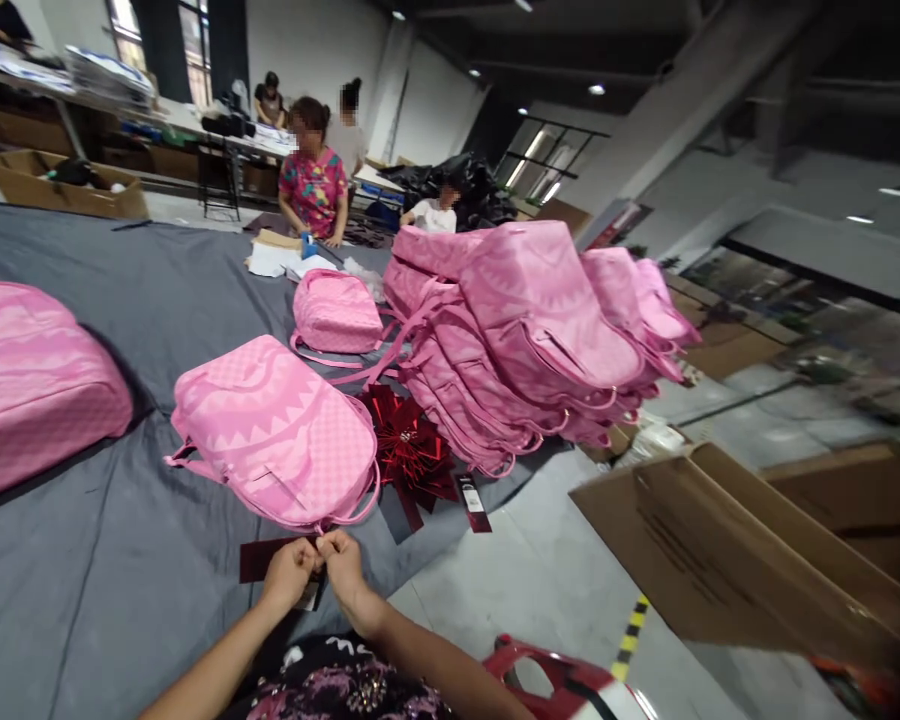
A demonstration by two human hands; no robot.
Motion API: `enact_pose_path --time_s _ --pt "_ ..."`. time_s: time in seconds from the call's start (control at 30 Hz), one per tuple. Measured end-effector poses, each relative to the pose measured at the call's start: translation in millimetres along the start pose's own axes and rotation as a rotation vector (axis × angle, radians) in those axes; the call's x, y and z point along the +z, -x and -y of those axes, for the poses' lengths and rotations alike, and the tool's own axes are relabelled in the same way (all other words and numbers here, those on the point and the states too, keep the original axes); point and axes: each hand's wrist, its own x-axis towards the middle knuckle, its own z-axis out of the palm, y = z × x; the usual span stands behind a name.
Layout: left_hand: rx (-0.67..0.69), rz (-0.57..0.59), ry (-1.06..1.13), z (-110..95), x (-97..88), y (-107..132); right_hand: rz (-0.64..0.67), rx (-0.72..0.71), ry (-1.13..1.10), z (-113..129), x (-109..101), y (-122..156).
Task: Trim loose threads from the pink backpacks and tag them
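Observation:
A pink patterned backpack (pixel 277 430) lies flat on the grey-covered table (pixel 180 300), its top loop pointing toward me. My left hand (pixel 292 572) and my right hand (pixel 343 570) meet just below that loop, both closed in a pinch. What sits between the fingertips is too small to make out. Under and beside my left hand is a dark red hang tag (pixel 259 562). To the right of the backpack lies a fanned bunch of shiny dark red tags (pixel 409 445), with one black and red tag (pixel 474 503) at the table edge.
A tall stack of pink backpacks (pixel 510 320) rises at the right. A small pink backpack (pixel 337 312) and a larger one (pixel 37 390) also lie on the table. An open cardboard box (pixel 690 540) and a red stool (pixel 547 680) stand right. Several people work behind.

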Motion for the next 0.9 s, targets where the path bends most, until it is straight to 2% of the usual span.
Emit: enact_pose_path --time_s 0.07,0.1,0.23,0.37,0.5,0.63,0.77,0.9 --pt "-0.016 -0.068 -0.093 -0.6 -4.5 -0.3 -0.016 -0.002 -0.015 0.2 2.4 0.9" --pt "-0.012 -0.064 -0.105 -2.2 -6.8 0.2 -0.025 -0.004 -0.02 0.1 2.9 1.3" --pt "0.058 0.074 -0.059 -11.6 -14.5 4.3 -0.051 0.009 -0.024 -1.6 2.2 2.3" --pt "0.045 -0.015 -0.224 -20.9 -17.7 7.9 -0.082 0.031 -0.039 -3.3 2.3 2.2" --pt "0.077 0.094 -0.28 -34.7 -19.7 12.1 -0.087 0.039 -0.063 -2.6 2.5 1.6" --pt "0.028 0.021 -0.469 -50.0 -22.2 16.9 -0.071 0.041 -0.08 -0.7 0.1 0.8" --pt "0.026 0.106 -0.413 -54.8 -22.4 17.8 -0.061 0.055 -0.097 0.4 -0.4 -0.2" --pt "-0.016 -0.016 -0.454 -50.4 -21.6 16.5 -0.057 0.081 -0.121 1.3 1.3 -0.9"
